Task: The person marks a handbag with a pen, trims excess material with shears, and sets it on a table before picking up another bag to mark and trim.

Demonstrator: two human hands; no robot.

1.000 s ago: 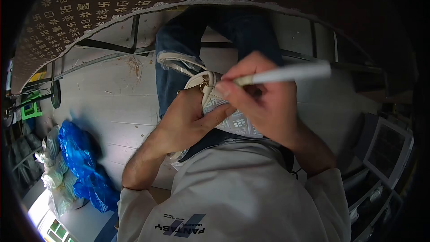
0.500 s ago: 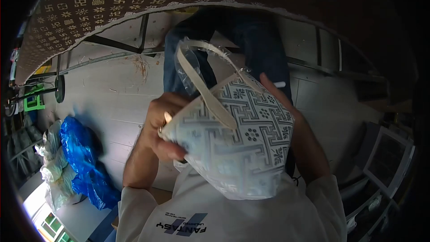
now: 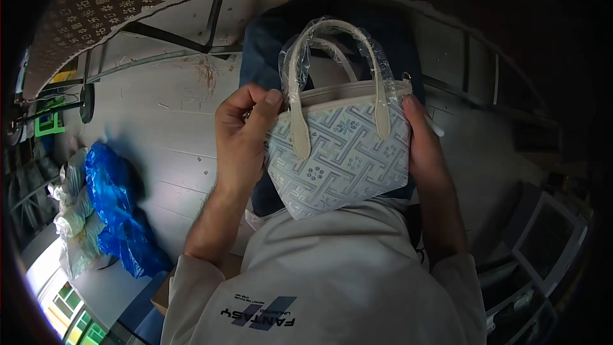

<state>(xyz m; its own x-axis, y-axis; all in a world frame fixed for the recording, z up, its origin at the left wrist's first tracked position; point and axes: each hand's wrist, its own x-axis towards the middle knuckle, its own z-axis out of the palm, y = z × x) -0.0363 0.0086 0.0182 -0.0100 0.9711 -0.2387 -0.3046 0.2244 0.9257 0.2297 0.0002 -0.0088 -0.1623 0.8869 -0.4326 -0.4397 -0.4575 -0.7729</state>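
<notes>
The small handbag (image 3: 341,166), pale with a woven blue-grey key pattern, is held upright between both hands, in front of the person's white shirt (image 3: 338,281) and above the lap. The left hand (image 3: 246,134) is closed on the bag's upper corner on its own side, thumb pressed on the front just below the rim and the fingers curled behind. The right hand (image 3: 424,147) is cupped along the opposite edge, palm against the bag's side and fingers hidden behind it. The tip of a white pen (image 3: 436,129) shows just past this hand's outer edge; how it is gripped cannot be told.

Two cream handles (image 3: 381,83), wrapped in clear plastic film, arch up beyond the fingertips of both hands. Blue jeans (image 3: 268,51) lie behind the handles. Well off to the outer side of the left hand, blue plastic bags (image 3: 118,211) sit on the white plank floor (image 3: 172,147). A brown patterned cloth (image 3: 115,6) hangs far beyond the left hand.
</notes>
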